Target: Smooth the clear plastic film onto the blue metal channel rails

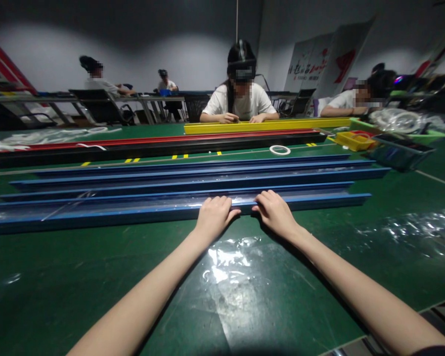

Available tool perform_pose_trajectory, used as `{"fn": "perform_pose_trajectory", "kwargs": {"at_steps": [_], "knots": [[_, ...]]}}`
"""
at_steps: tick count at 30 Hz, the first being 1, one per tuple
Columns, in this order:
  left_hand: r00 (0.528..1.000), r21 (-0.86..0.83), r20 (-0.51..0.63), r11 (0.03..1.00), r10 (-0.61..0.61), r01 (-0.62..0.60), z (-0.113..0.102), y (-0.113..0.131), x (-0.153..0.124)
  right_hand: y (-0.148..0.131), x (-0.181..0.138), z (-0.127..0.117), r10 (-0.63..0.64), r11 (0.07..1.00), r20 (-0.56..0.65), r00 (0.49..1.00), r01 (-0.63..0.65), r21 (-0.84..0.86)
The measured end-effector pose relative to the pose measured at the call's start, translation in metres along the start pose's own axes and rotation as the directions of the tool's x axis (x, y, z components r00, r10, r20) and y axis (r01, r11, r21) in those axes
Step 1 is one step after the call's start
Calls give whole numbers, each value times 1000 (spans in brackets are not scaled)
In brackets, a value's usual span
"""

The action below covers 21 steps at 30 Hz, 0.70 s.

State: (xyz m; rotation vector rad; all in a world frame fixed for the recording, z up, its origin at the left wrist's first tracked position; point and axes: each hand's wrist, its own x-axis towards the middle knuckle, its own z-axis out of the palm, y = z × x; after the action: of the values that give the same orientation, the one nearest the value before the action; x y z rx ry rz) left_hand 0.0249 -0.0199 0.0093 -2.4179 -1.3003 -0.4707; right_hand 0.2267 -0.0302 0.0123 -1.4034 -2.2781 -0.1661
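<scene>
A long blue plastic channel (126, 216) lies lengthwise across the green table in front of me. My left hand (214, 216) is closed over its near wall, fingers over the top edge and thumb on the near face. A short way to the right, my right hand (276, 211) grips the same wall in a like manner. The fingertips are partly hidden inside the channel. Thin clear film or a strip (65, 207) shows across the channel at left. Just behind it lie several more blue channels (300, 175), parallel to it.
Clear plastic sheeting (237, 291) covers the green table nearest me. Farther back are black and red channels (207, 142), a white ring (280, 150) and a yellow channel (259, 126) before a seated co-worker (241, 101). Bins (400, 152) stand at right; other people sit around.
</scene>
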Motion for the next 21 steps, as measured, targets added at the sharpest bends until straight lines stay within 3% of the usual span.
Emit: {"fn": "perform_pose_trajectory", "kwargs": {"at_steps": [10,15,21], "knots": [[994,6,-97,999,43,-43,-2,-2,-4,7,-1,-11,-37,992,58,998,43,-116],[990,37,-142,999,9,-4,0,-7,-5,44,-13,-27,2,985,95,995,15,-171],[981,53,-180,997,72,-63,1,-7,-4,89,-35,-47,84,973,138,987,-51,-226]]}}
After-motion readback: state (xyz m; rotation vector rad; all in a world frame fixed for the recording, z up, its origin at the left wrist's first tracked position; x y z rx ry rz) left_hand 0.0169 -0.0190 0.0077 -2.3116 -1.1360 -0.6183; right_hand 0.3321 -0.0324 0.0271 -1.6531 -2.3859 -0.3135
